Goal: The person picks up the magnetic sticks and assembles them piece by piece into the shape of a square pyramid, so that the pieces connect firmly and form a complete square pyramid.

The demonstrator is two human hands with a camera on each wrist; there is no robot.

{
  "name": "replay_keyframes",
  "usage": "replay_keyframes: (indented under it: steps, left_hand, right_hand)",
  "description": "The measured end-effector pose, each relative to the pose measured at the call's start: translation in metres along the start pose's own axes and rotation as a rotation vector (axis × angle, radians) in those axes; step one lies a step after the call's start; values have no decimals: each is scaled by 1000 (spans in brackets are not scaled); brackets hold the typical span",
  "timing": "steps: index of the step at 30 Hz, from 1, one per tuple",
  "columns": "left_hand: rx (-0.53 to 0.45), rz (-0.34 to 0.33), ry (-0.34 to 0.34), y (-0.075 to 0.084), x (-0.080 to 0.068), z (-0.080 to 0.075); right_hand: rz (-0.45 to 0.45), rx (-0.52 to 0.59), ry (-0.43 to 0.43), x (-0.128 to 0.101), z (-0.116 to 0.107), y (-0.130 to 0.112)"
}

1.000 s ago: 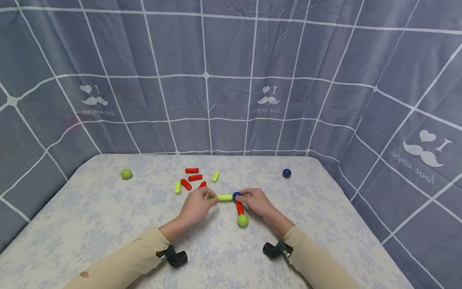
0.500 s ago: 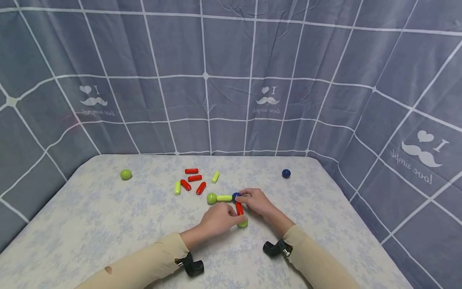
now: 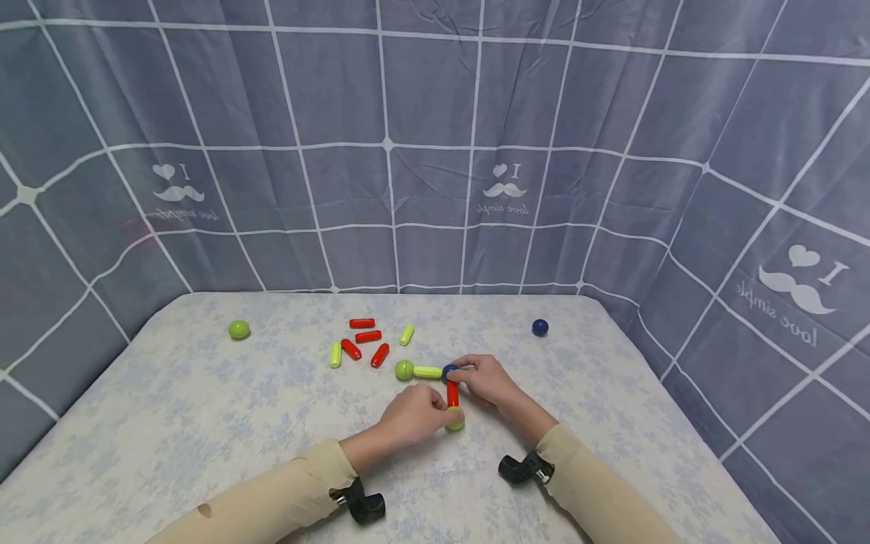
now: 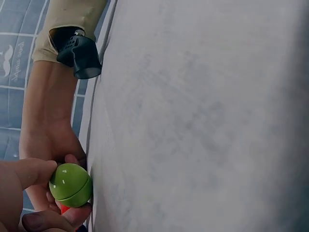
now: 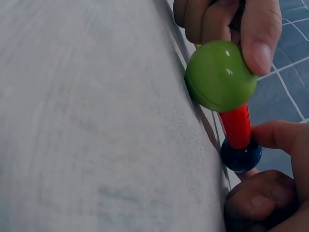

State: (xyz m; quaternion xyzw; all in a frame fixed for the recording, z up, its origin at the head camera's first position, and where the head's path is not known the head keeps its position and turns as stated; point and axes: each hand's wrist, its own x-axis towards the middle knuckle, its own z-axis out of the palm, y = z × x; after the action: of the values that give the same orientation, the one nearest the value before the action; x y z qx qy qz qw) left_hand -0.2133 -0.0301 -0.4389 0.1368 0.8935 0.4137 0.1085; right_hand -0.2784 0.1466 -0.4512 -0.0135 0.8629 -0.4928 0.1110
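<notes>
An L-shaped piece of balls and rods lies mid-table in the head view. At its corner is a dark blue ball (image 3: 448,371), pinched by my right hand (image 3: 487,380). From it a red rod (image 3: 452,394) runs toward me, ending in a green ball (image 5: 221,76). My left hand (image 3: 414,414) pinches that ball between thumb and fingers, plainly seen in the left wrist view. A yellow-green rod (image 3: 427,372) extends left from the blue ball to a second green ball (image 3: 404,369), which no hand touches.
Loose red rods (image 3: 368,336) lie behind and left of the joined piece, with a yellow-green rod (image 3: 406,335) and another (image 3: 336,354) near them. One loose green ball (image 3: 239,329) sits far left, a loose blue ball (image 3: 540,327) far right. A grey curtain (image 3: 435,189) hangs behind the table.
My left hand has left the green ball at the yellow-green rod's left end and come right and nearer to grip the ball on the red rod. My right hand stays at the blue ball.
</notes>
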Motion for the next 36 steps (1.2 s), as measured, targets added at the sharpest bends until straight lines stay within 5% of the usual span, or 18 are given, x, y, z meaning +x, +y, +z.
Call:
replay_keyframes:
  steps: [13, 24, 36]
  left_hand:
    - [63, -22, -74, -8, -13, -20]
    - [67, -36, -64, -21, -16, -37]
    - [16, -34, -72, -27, -15, -46]
  right_hand:
    - [14, -159, -4, -17, -11, 2]
    - [0, -294, 21, -38, -15, 1]
    - [-22, -307, 44, -51, -7, -1]
